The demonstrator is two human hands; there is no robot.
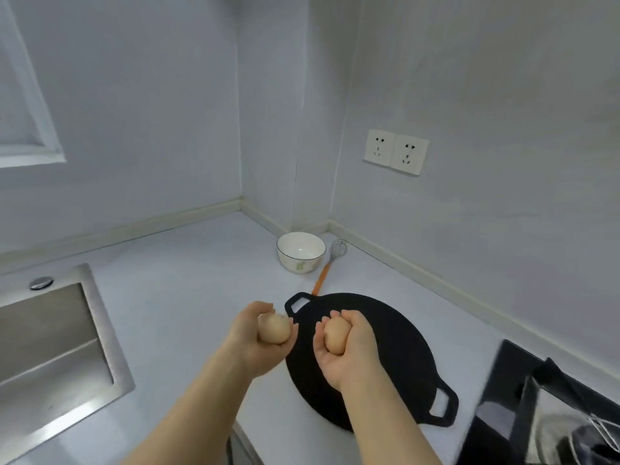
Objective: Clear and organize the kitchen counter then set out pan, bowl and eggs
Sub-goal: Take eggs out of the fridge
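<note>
Looking down from the head camera over both forearms. Gripping the left egg (274, 328) in the left hand (248, 347), fingers curled up round it from underneath, above the pale counter (188, 283) just left of the pan (396, 364). Blurred and near round from here, so no telling which way its long axis runs. Cradling the right egg (335, 335) in the right hand (359, 354), palm up, thumb and fingers wrapped round its sides, above the left part of the pan — long axis pointing away from the body toward the back wall, narrow end not clear. Both brown, close together but apart, neither touching the counter. Flat, round and black, that pan, lying on the counter with two loop handles: one at the far left, aimed toward the bowl (298, 265), the other at the near right, so the line through them slants across the counter. Further back, in the corner, the white bowl standing upright, mouth up, with a faint pattern on its side too blurred to read. Just right of it a whisk (330, 261) lying flat — wire head toward the corner, orange handle aimed at the pan's far rim. Steel sink (109, 330) at left, double wall socket (396, 152) up at right.
</note>
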